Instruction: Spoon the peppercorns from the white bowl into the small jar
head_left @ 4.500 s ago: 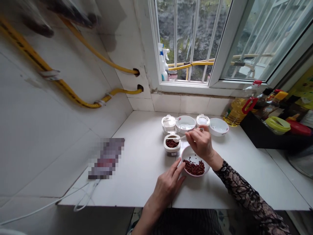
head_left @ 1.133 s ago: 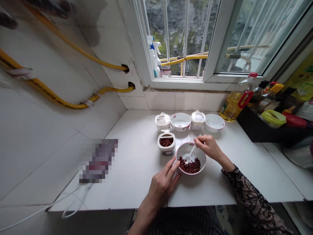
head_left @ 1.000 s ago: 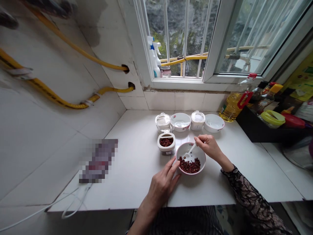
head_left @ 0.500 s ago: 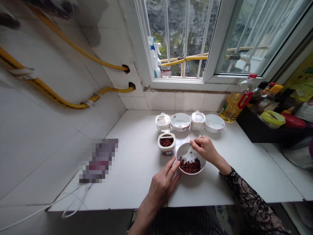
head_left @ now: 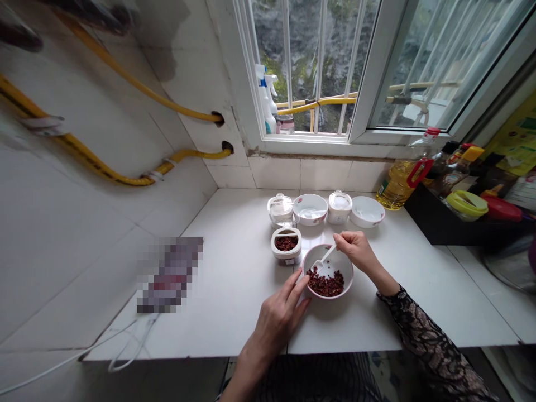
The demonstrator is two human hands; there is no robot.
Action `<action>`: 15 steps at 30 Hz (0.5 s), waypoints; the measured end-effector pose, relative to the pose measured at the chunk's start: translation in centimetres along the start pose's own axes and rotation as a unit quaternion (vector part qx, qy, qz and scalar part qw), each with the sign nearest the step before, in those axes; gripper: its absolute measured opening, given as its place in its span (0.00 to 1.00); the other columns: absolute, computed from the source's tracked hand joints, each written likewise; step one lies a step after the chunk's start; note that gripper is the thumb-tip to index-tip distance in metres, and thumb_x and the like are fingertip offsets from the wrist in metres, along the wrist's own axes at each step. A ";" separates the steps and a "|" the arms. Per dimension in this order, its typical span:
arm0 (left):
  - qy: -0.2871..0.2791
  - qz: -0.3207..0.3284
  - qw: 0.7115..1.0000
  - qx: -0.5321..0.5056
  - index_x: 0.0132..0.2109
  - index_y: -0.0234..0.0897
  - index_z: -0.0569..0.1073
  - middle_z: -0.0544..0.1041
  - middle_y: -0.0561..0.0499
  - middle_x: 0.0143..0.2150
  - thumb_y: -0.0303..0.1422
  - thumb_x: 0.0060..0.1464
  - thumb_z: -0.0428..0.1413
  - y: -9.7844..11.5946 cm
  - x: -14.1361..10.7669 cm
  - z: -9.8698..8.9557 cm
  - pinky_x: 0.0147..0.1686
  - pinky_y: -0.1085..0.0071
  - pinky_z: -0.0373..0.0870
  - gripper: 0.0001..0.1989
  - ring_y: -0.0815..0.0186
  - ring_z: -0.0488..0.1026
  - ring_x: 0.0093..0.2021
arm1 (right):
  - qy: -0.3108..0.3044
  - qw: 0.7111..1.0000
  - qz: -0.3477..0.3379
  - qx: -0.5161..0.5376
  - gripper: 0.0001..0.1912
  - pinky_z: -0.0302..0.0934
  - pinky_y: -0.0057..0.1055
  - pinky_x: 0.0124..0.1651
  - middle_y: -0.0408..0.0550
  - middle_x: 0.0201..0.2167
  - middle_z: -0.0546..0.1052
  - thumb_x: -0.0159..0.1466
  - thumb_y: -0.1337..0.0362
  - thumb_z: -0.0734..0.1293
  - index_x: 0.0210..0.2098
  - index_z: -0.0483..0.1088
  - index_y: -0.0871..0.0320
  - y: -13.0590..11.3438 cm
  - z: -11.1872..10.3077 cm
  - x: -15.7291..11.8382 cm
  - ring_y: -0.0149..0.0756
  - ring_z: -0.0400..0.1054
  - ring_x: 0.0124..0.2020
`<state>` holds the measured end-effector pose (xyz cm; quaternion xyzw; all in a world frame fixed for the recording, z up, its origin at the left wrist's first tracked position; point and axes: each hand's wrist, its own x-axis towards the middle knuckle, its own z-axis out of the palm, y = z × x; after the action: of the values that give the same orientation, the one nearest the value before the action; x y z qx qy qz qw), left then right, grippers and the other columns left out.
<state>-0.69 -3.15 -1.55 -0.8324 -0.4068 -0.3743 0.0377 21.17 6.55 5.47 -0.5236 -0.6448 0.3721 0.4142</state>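
Shifted back up the bowl (head_left: 328, 248), the spoon (head_left: 321, 264) sits pinched in my right hand (head_left: 355, 251), my left hand (head_left: 280, 312) loosely open, fingers touching the rim.

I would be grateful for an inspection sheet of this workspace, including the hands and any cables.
Surface: white counter with visible seams.
Things: front bowl and open jar, both holding dark red spice; more jars and bowls behind.
Clutter: blurred item at left; oil bottle and black box of containers at right.
Hands: left hand touches the front bowl; right hand holds a white spoon in it.
Cables: white cord loops over the front edge.
Surroundings: barred window; yellow pipes along the tiled wall.
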 end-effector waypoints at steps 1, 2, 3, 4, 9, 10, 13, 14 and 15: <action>0.000 0.000 1.000 0.000 0.64 0.35 0.62 0.74 0.36 0.59 0.31 0.67 0.48 0.0 0.0 0.0 0.45 0.70 0.78 0.20 0.58 0.77 0.54 | 0.003 1.000 0.008 0.005 0.26 0.44 0.27 0.21 0.40 0.12 0.60 0.56 0.44 0.64 0.13 0.62 0.58 0.1 0.0 0.0 0.26 0.49 0.17; 0.001 0.000 1.000 0.000 0.64 0.35 0.62 0.74 0.37 0.59 0.31 0.67 0.49 0.0 0.0 0.0 0.45 0.70 0.78 0.20 0.58 0.76 0.54 | 0.006 1.000 0.016 0.011 0.27 0.43 0.27 0.21 0.40 0.12 0.60 0.56 0.43 0.64 0.13 0.62 0.58 0.1 0.0 0.1 0.26 0.49 0.17; 0.001 0.000 1.000 0.000 0.64 0.35 0.61 0.74 0.37 0.59 0.31 0.67 0.49 0.0 0.0 0.0 0.45 0.69 0.78 0.20 0.58 0.76 0.54 | 0.007 1.000 0.025 0.017 0.27 0.43 0.27 0.21 0.40 0.12 0.60 0.55 0.43 0.64 0.13 0.62 0.58 0.2 0.0 0.1 0.25 0.48 0.17; 0.000 -0.001 1.000 0.000 0.65 0.35 0.61 0.73 0.37 0.59 0.30 0.67 0.49 0.1 0.0 0.0 0.46 0.69 0.78 0.21 0.58 0.76 0.55 | 0.009 0.999 0.033 0.023 0.27 0.43 0.27 0.21 0.40 0.12 0.59 0.54 0.42 0.65 0.13 0.61 0.58 0.3 0.0 0.2 0.25 0.48 0.17; -0.002 0.000 1.000 0.002 0.66 0.36 0.60 0.73 0.37 0.59 0.30 0.67 0.48 0.0 -0.1 0.1 0.45 0.69 0.78 0.22 0.58 0.77 0.53 | 0.020 0.998 0.050 0.042 0.29 0.42 0.27 0.21 0.39 0.12 0.59 0.53 0.39 0.66 0.13 0.60 0.57 0.4 0.2 0.8 0.25 0.47 0.16; -0.001 0.001 1.000 0.002 0.66 0.36 0.60 0.73 0.37 0.59 0.30 0.67 0.48 0.0 -0.1 0.1 0.45 0.69 0.78 0.22 0.58 0.78 0.52 | 0.026 0.998 0.041 0.040 0.30 0.42 0.27 0.21 0.39 0.12 0.59 0.53 0.38 0.65 0.13 0.61 0.57 0.2 0.2 1.1 0.25 0.48 0.16; 0.000 0.001 1.000 0.001 0.65 0.37 0.60 0.74 0.37 0.58 0.31 0.67 0.48 -0.1 -0.1 0.1 0.45 0.69 0.78 0.21 0.58 0.78 0.52 | 0.056 0.998 -0.029 0.014 0.29 0.45 0.28 0.22 0.40 0.13 0.60 0.58 0.40 0.63 0.15 0.62 0.57 -1.1 0.6 1.9 0.27 0.50 0.17; 0.001 0.001 1.000 0.001 0.65 0.37 0.60 0.74 0.37 0.58 0.31 0.68 0.47 -0.1 -0.1 0.1 0.44 0.69 0.79 0.21 0.58 0.78 0.52 | 0.072 0.995 -0.064 -0.004 0.28 0.46 0.28 0.22 0.40 0.14 0.61 0.60 0.42 0.62 0.16 0.62 0.57 -1.8 0.8 2.2 0.28 0.51 0.18; 0.003 0.001 1.000 0.000 0.65 0.36 0.60 0.74 0.37 0.58 0.31 0.68 0.47 -0.1 0.0 0.0 0.44 0.69 0.79 0.20 0.58 0.77 0.52 | 0.090 0.990 -0.102 -0.029 0.27 0.47 0.29 0.23 0.41 0.14 0.61 0.63 0.44 0.61 0.16 0.61 0.56 -2.5 1.1 2.4 0.28 0.52 0.18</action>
<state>-0.73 -3.13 -1.61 -0.8318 -0.4063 -0.3762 0.0393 19.00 8.47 7.67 -0.4982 -0.6655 0.2607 0.4908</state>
